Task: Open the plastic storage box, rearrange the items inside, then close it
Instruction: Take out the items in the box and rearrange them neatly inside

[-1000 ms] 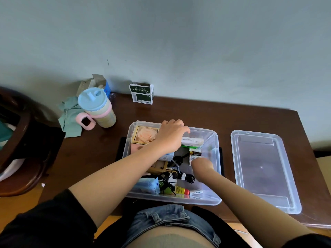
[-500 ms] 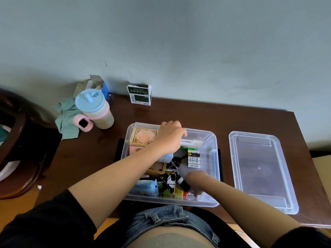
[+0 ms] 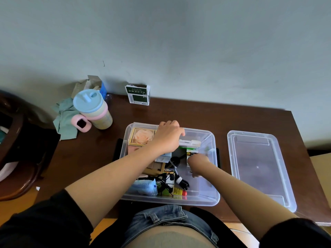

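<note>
One open storage box (image 3: 213, 178), one lid (image 3: 259, 167), one cup (image 3: 93, 110), two hands

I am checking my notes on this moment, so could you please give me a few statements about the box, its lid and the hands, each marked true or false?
1. The lid lies on the table to the right of the box. True.
2. Both hands reach into the box. True: the left hand is at the far side and the right hand nearer the middle.
3. The box is shut. False: it is open, with the lid off.
4. The cup with the blue lid stands inside the box. False: it stands on the table, left of the box.
5. A picture of a rose lies in the far left corner of the box. True.
</note>
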